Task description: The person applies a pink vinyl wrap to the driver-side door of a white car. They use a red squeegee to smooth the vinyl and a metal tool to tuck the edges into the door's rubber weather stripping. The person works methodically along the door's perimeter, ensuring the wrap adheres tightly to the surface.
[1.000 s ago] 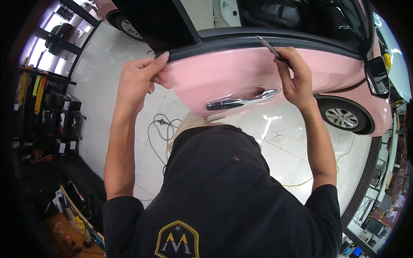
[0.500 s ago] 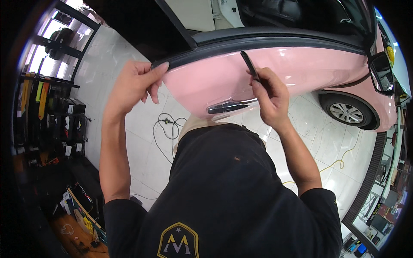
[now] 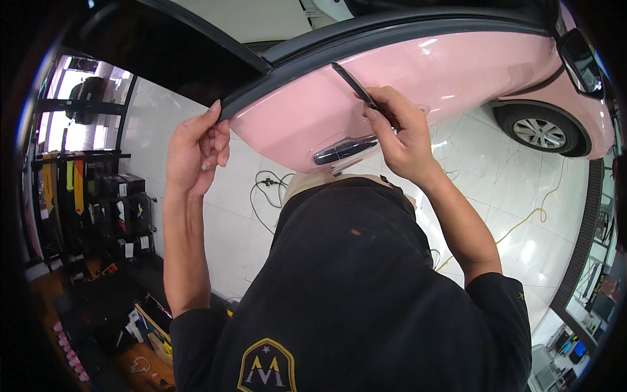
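The pink car door stands in front of me, with a black trim strip along the bottom of its window. My left hand is at the strip's left end, thumb and finger pinched at the door's corner, the other fingers curled below. My right hand grips a slim black tool with a slanted tip, like a thin cutter. That tip points up and left and is close to the strip's lower edge; whether it touches I cannot tell. Below it is the chrome door handle.
A side mirror and a front wheel are to the right. A dark cable and a yellow hose lie on the tiled floor. Tool racks stand on the left, above a cluttered dark bench.
My view has shifted, and the door appears tilted more. The tool's tip has moved left along the strip. My left hand remains at the corner, its fingers curled in more.
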A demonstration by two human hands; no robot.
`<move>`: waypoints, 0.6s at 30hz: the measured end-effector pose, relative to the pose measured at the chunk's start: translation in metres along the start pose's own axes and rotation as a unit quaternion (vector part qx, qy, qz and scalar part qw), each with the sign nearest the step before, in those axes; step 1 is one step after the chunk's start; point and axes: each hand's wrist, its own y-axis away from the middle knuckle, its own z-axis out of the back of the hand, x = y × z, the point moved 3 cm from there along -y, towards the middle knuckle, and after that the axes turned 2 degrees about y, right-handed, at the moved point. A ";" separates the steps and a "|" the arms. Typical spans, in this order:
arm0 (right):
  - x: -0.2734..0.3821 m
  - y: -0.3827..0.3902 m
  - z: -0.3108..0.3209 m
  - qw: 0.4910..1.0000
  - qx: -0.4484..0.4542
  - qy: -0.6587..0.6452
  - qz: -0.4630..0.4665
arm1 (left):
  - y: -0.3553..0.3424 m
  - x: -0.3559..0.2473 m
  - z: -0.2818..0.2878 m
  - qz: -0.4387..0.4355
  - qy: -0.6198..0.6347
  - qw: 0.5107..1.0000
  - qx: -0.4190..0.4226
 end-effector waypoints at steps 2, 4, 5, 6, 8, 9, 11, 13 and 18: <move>-0.005 0.002 -0.003 0.999 -0.023 0.018 0.035 | -0.002 0.000 0.001 -0.007 -0.007 1.000 0.019; -0.004 0.007 -0.010 0.999 -0.025 -0.027 -0.031 | 0.000 0.003 0.005 -0.013 -0.007 0.999 0.044; -0.002 0.011 -0.012 0.996 -0.027 -0.050 -0.064 | 0.001 0.003 0.006 -0.004 -0.010 0.998 0.064; -0.001 0.014 -0.013 0.995 -0.029 -0.061 -0.076 | 0.002 0.001 0.006 0.004 -0.014 0.996 0.083; 0.001 0.020 -0.015 0.991 -0.035 -0.083 -0.098 | 0.002 0.000 0.005 0.001 -0.042 0.995 0.092; 0.003 0.021 -0.017 0.989 -0.036 -0.095 -0.107 | 0.002 0.002 0.005 -0.012 -0.065 0.994 0.081; 0.009 0.020 -0.021 0.988 -0.032 -0.103 -0.110 | 0.002 0.002 0.006 -0.045 -0.119 0.991 0.049; 0.012 0.017 -0.025 0.988 -0.027 -0.110 -0.109 | 0.000 0.004 0.006 -0.085 -0.173 0.981 0.010; 0.020 0.000 -0.031 0.986 -0.037 -0.109 -0.123 | -0.004 0.021 0.001 -0.206 -0.111 0.972 -0.033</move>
